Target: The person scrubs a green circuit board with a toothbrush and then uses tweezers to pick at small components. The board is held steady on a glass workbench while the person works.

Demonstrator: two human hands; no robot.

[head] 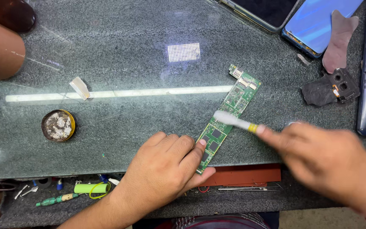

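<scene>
Green circuit board (pixel 224 120) lies slanted on the glass tabletop (pixel 128 85), near the front edge, and your left hand (pixel 166 167) is pinning its lower end with fingers closed over it. Your right hand (pixel 331 159) sits off to the board's right, blurry but gripping a white brush (pixel 234 121), bristle end touching the board's middle. Round tin (pixel 58 125) sits well off left.

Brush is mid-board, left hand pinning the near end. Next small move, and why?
Probably sweep the brush up toward the far connector end of the green circuit board: the left hand pins only the near end, and the right hand has bristles mid-board.
</scene>
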